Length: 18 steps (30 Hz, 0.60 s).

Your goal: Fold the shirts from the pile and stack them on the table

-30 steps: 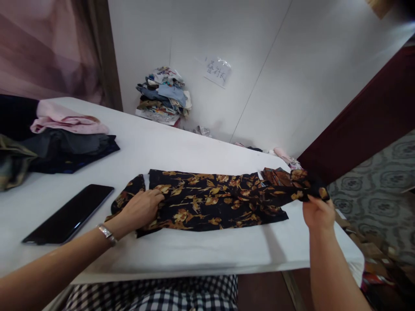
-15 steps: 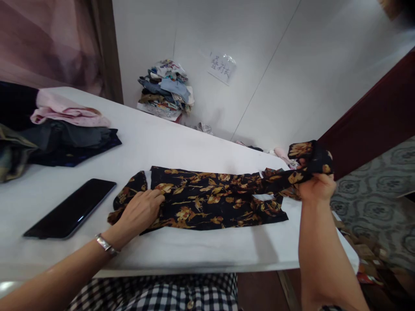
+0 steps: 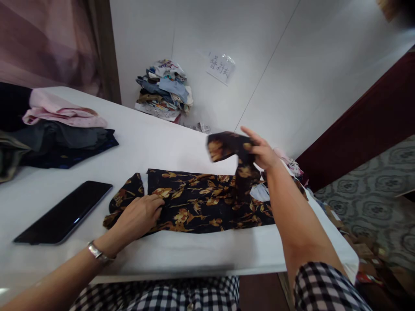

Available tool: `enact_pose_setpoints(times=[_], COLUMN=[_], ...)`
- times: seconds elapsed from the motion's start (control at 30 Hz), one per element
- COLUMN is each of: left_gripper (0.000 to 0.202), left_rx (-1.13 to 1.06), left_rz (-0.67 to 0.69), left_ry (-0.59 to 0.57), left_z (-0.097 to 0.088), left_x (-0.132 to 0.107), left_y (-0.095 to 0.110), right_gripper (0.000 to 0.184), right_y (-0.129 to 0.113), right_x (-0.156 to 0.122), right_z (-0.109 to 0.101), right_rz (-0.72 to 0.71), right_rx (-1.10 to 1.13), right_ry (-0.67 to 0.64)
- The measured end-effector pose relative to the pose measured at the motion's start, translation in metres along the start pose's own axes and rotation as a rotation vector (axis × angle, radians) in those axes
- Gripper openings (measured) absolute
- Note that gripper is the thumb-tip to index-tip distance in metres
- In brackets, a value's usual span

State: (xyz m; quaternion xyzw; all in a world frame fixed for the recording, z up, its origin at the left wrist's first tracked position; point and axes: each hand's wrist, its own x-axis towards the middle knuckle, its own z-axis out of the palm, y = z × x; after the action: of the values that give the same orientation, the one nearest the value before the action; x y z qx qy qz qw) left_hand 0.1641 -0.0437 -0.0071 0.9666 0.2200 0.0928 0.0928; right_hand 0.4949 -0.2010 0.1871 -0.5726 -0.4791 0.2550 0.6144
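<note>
A dark shirt [image 3: 197, 203] with a golden-brown flower print lies as a long strip on the white table. My left hand [image 3: 141, 214] is on its left part, fingers curled together against the cloth. Above the shirt's right part, my right hand [image 3: 264, 151] grips a sleeve [image 3: 244, 151] and holds it up off the table. One finger points out to the side, and the loose end of the sleeve hangs to the left, blurred by motion. Pale patches show between the cloth layers at both ends.
A black phone [image 3: 63, 211] lies left of the shirt. Folded clothes, with a pink piece [image 3: 61, 108] on top, are stacked at the far left. Beyond the table's back edge stands a pile of clothes [image 3: 165, 88]. A handwritten sign [image 3: 221, 68] hangs on the wall.
My right hand has swung the sleeve leftward and slightly up, from beyond the shirt's right end to over its right part. My left hand has stayed on the left part.
</note>
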Motion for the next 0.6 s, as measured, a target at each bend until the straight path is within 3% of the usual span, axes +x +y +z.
enact_pose_setpoints(times=[0.07, 0.17, 0.3, 0.43, 0.6], left_gripper=[0.028, 0.034, 0.042, 0.046, 0.049], left_rx=[-0.032, -0.103, -0.179, -0.148, -0.077], left_rz=[-0.011, -0.036, -0.090, -0.168, -0.257], left_ry=[0.016, 0.023, 0.044, 0.072, 0.007], left_z=[0.002, 0.003, -0.003, -0.023, -0.040], left_x=[0.000, -0.002, -0.001, 0.011, 0.043], left_y=[-0.002, -0.006, -0.012, -0.020, -0.038], right_gripper=[0.054, 0.046, 0.040, 0.038, 0.033], right_y=[0.015, 0.040, 0.078, 0.116, 0.149], right_x=[0.013, 0.010, -0.031, -0.079, -0.117], right_z=[0.011, 0.006, -0.022, -0.045, -0.047], right_rz=[0.020, 0.004, 0.123, 0.270, 0.354], right_rx=[-0.062, -0.075, -0.166, -0.386, -0.652], right_ry=[-0.004, 0.134, 0.304, 0.383, 0.432])
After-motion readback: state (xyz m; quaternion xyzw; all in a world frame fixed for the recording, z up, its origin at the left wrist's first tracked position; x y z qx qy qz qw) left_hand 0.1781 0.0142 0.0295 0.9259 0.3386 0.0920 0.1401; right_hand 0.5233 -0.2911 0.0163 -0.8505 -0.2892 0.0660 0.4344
